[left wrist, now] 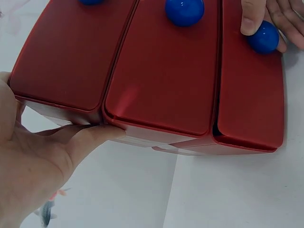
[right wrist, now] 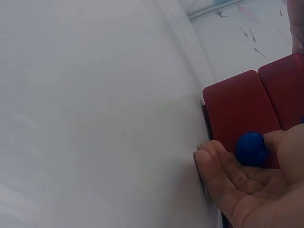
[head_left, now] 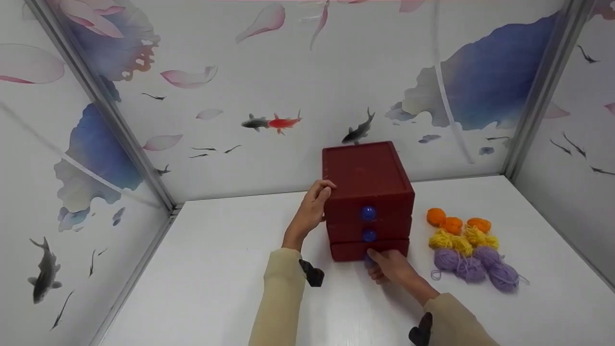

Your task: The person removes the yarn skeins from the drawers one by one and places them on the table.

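A dark red cabinet (head_left: pixel 360 170) with three stacked drawers stands on the white table, a round blue knob on each front. My left hand (head_left: pixel 310 211) grips its upper left edge, fingers bent over the top corner and thumb along the side wall. At the bottom drawer (left wrist: pixel 251 95), my right hand (head_left: pixel 391 266) pinches the blue knob (right wrist: pixel 251 149) between thumb and fingers. A narrow dark gap shows along that drawer's front in the left wrist view. The middle knob (head_left: pixel 369 235) and top knob (head_left: pixel 368 213) are untouched. The drawers' insides are hidden.
Right of the cabinet lie small yarn balls in rows: orange yarn (head_left: pixel 451 225), yellow yarn (head_left: pixel 463 241) and purple yarn (head_left: pixel 471 269), some with loose ends. Behind the white table (head_left: pixel 216 269) rises a patterned wall (head_left: pixel 288 163), with side panels left and right.
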A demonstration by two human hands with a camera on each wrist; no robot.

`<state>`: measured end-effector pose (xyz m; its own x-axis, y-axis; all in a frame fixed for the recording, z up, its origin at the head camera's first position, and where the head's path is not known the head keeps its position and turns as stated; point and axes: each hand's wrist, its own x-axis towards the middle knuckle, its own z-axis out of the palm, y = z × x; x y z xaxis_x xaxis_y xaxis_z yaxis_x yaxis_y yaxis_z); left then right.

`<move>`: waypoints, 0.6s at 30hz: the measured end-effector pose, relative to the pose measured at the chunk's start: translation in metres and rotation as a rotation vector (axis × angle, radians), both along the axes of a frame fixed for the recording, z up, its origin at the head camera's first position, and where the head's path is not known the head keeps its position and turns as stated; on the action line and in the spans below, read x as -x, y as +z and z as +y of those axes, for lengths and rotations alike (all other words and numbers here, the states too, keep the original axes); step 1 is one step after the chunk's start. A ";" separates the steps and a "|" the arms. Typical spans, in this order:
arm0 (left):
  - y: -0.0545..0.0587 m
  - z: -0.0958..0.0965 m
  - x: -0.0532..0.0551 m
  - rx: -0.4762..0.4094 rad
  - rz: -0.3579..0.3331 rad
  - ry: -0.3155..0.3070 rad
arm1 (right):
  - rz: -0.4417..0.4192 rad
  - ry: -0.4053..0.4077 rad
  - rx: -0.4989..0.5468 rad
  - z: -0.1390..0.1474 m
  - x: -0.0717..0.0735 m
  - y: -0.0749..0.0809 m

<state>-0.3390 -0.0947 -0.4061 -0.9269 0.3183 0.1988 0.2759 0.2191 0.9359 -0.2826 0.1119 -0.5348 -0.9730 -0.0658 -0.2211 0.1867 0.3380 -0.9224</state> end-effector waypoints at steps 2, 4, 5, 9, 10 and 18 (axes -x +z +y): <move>0.000 0.000 0.001 0.001 -0.003 -0.003 | 0.007 0.004 -0.014 0.000 0.001 0.001; 0.001 0.000 0.001 0.002 -0.006 -0.008 | 0.010 0.007 -0.030 -0.001 0.002 0.003; 0.004 0.000 -0.001 0.000 -0.010 -0.011 | 0.011 0.007 -0.039 -0.001 0.002 0.004; 0.017 0.001 -0.014 -0.001 -0.024 -0.019 | 0.010 -0.001 -0.059 -0.001 0.004 0.004; 0.020 0.001 -0.017 0.001 -0.027 -0.016 | 0.008 -0.001 -0.059 -0.001 0.004 0.004; 0.015 0.002 -0.025 0.029 0.011 0.056 | 0.027 -0.038 -0.052 0.010 0.001 0.004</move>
